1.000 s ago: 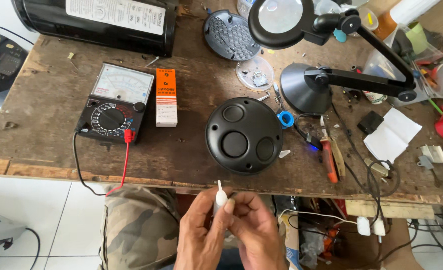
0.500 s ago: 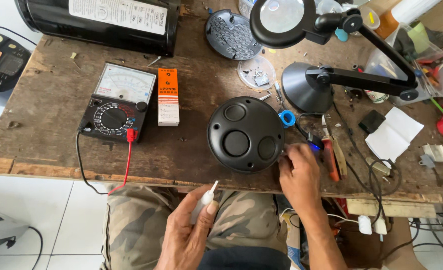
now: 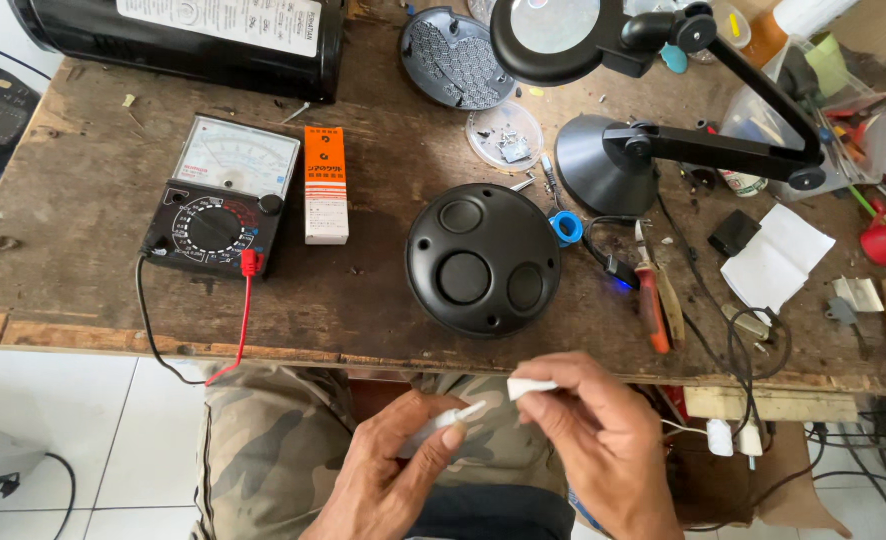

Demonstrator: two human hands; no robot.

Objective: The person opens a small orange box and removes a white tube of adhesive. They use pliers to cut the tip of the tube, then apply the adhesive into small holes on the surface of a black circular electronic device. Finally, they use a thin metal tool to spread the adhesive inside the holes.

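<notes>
Low over the lap, the left hand [image 3: 393,475] pinches a small white tube [image 3: 446,420] between thumb and fingers, nozzle angled toward the right hand [image 3: 593,440], whose fingertips nip a small white cap [image 3: 529,387], likely kept clear of the bench. Just beyond the fingers sits a round black housing [image 3: 483,258] on the worn wooden workbench [image 3: 83,170]; farther left, an analog multimeter [image 3: 221,195]; white floor tiles [image 3: 73,410] below.

We see a worn wooden workbench [image 3: 93,190]. At its middle lies a round black housing [image 3: 483,260]; left of it an orange box [image 3: 326,185] and an analog multimeter [image 3: 221,208], right of it orange-handled pliers [image 3: 655,295], behind it a magnifier lamp [image 3: 613,150].
</notes>
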